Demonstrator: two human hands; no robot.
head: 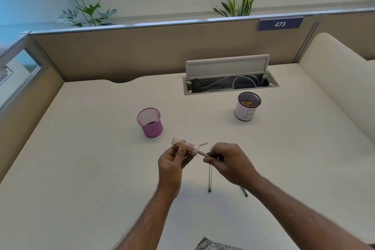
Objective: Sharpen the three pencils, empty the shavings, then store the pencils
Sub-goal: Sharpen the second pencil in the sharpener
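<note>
Near, two spare pencils (210,174) lie on the bench (101,168). Left hand (171,160) grips the sharpener (183,145), right hand (229,160) pinches the pencil (202,153) in it: keep it straight, turn gently. Beyond, pink cup (151,126) left, shavings cup (246,110) far right.

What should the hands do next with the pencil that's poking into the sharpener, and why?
Probably twist the pencil with the right hand while the left hand holds the sharpener steady. The pencil's tip sits inside the sharpener, so it looks ready for sharpening. A second pencil and a third pencil lie on the desk, likely waiting.
</note>
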